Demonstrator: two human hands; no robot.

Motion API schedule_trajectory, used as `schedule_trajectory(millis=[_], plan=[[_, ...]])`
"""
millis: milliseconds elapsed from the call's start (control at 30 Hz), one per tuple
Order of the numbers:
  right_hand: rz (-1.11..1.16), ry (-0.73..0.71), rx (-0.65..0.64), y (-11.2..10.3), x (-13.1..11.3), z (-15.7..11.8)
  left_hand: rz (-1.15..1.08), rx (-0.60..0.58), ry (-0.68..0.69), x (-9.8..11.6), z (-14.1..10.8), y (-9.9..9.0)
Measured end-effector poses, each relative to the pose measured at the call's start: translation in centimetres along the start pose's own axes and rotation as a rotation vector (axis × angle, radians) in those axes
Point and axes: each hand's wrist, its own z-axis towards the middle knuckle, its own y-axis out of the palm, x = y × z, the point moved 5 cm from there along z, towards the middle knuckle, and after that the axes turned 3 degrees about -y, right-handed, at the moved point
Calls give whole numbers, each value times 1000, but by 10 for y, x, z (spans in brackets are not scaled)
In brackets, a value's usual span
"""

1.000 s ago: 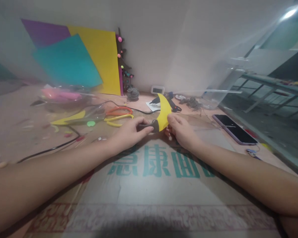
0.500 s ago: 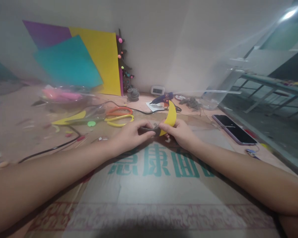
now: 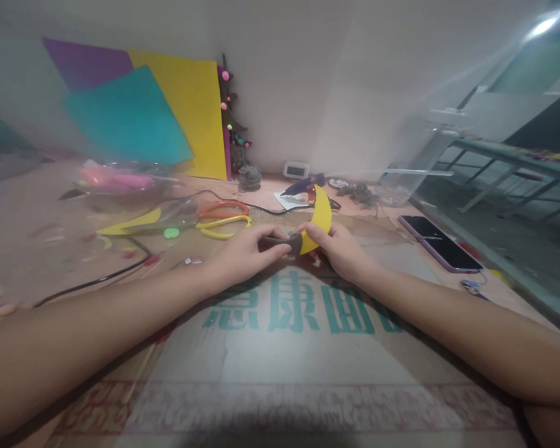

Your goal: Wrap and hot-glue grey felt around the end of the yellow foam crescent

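Note:
A curved yellow crescent piece [image 3: 323, 214] stands up between the fingers of my right hand [image 3: 338, 246], which pinches it near its lower end. My left hand [image 3: 249, 254] is closed on a dark curved piece [image 3: 293, 244], whose right end meets the lower tip of the yellow crescent. Both hands are close together above the printed cardboard [image 3: 280, 361]. Whether the two pieces are joined cannot be made out. My left fingertips are partly hidden behind the dark piece.
Scissors with yellow handles [image 3: 224, 228] and orange-handled ones [image 3: 224, 210] lie left of centre. Behind the hands is a glue gun [image 3: 303, 186] on white paper. A phone [image 3: 441, 244] lies right. Coloured sheets [image 3: 191, 112] lean on the wall; a black cable [image 3: 93, 281] runs left.
The yellow crescent has tilted slightly left at its top, and my right thumb has shifted up a little along it. My left hand has hardly moved.

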Motion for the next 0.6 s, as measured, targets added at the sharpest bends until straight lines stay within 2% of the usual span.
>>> schedule_trajectory(millis=[200, 400, 600], plan=[[8, 30, 4, 1, 0, -1, -36, 9, -38, -2, 1, -1], [-15, 36, 19, 2, -5, -2, 34, 28, 23, 2, 1, -3], [-27, 51, 12, 2, -5, -3, 45, -2, 42, 5, 0, -1]])
